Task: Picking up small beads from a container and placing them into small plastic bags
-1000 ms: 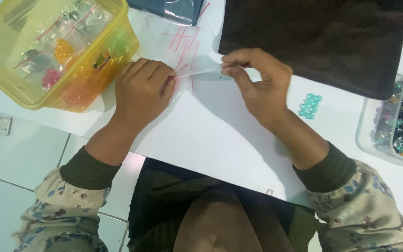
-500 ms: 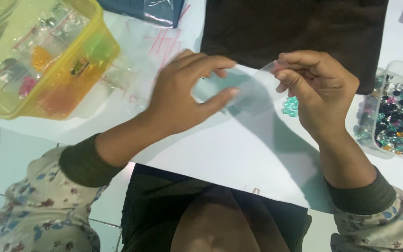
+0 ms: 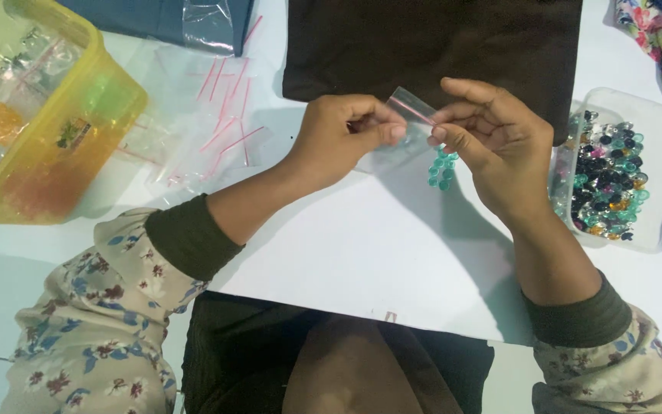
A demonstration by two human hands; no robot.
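Head view: my left hand (image 3: 342, 134) and right hand (image 3: 492, 142) pinch a small clear zip bag (image 3: 408, 126) between them, above the white table (image 3: 331, 253).
Teal beads (image 3: 441, 167) lie just below it at six o'clock; a tub of mixed beads (image 3: 614, 172) sits at three o'clock.

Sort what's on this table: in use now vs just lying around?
In use:
left hand and right hand, both pinching the small clear zip bag
teal beads lying just below it

Lying about:
yellow plastic box
pile of empty zip bags
clear tub of mixed beads
dark cloth
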